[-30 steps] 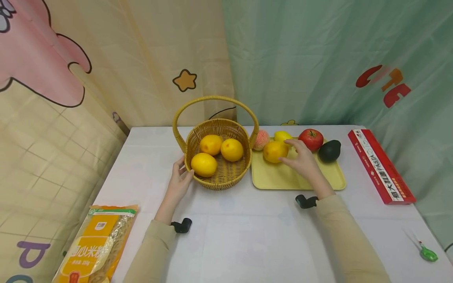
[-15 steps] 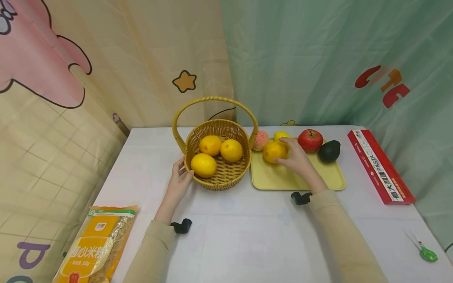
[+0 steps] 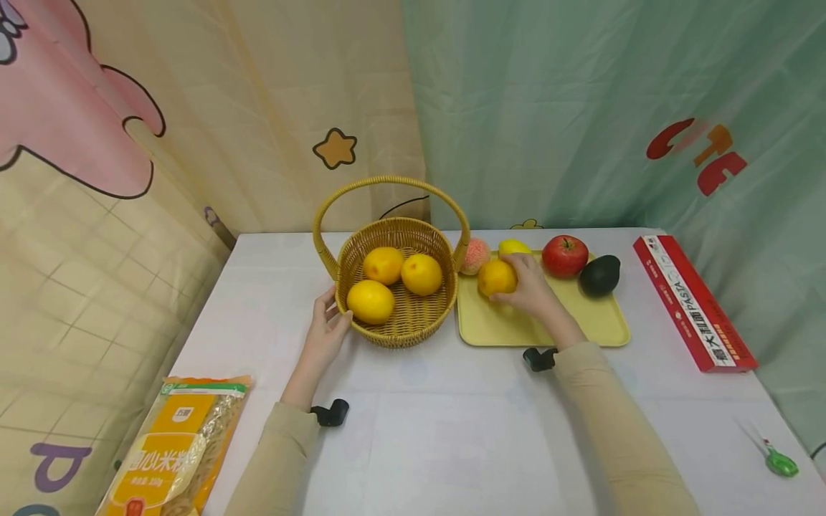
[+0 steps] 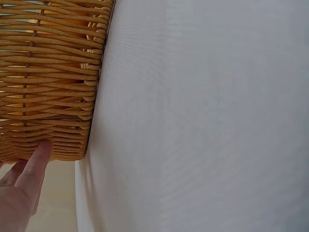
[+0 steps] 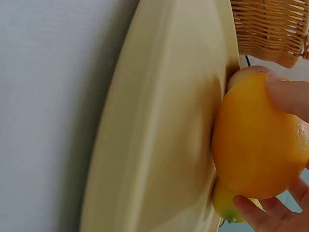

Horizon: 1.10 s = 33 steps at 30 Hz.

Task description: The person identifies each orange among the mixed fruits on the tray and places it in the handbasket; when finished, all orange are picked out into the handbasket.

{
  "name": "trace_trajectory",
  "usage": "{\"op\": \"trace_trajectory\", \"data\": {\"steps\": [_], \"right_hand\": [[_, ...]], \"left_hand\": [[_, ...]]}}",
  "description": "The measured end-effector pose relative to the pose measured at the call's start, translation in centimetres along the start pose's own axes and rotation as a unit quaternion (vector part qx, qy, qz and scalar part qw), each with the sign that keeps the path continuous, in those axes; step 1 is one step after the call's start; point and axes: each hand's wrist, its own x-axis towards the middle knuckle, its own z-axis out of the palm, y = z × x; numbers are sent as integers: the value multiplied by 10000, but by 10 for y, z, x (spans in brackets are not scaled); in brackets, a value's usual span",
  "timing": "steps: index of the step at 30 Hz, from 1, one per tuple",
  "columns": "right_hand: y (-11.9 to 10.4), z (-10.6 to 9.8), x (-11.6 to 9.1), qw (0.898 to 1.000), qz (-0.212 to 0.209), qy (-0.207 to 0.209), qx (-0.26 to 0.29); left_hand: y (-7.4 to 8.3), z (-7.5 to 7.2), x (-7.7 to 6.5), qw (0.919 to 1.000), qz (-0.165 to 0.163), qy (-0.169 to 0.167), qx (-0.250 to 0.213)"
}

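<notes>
My right hand [image 3: 529,287] holds an orange [image 3: 495,278] over the tan tray [image 3: 490,333], thumb on one side and fingers on the other. In the right wrist view that orange [image 5: 258,140] is close against the tray's surface. At the left, my left hand [image 3: 325,333] touches the outer side of a wicker basket [image 3: 403,335]; its straight thumb [image 4: 37,164] lies against the weave in the left wrist view. Inside the basket are three similar orange-yellow fruits [image 3: 371,302]. Behind the held orange sit a lemon [image 3: 513,246] and a pink peach-like fruit [image 3: 475,256].
A red pomegranate-like fruit [image 3: 564,256] and a dark avocado [image 3: 599,275] lie on the tray's right part. Farther right is a red pasta box [image 3: 695,304], with a small green item [image 3: 781,462] nearer. A noodle bag [image 3: 174,444] lies front left. Curtains hang behind the table.
My right hand has moved left and closed its thumb and fingers around the orange, which has barely shifted. The left hand and the basket have stayed in place.
</notes>
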Motion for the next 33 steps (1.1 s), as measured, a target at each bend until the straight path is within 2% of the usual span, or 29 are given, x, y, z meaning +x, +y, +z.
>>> {"op": "trace_trajectory", "data": {"steps": [5, 16, 21, 27, 33], "right_hand": [[-2, 3, -3, 9997, 227, 8, -111], [-3, 6, -6, 9992, 199, 68, -325], [-2, 6, -11, 9986, 362, 100, -362], [-3, 4, -25, 9959, 890, 82, 131], [-17, -5, -37, 9939, 927, 143, 582]], "left_hand": [[0, -1, -1, 10000, -28, -38, 44], [0, -1, 0, 9999, -68, -75, 15], [-2, -1, -1, 10000, -48, -46, 22], [-2, -2, -1, 10000, -57, -67, 33], [1, -1, 0, 10000, 15, -88, 32]]}}
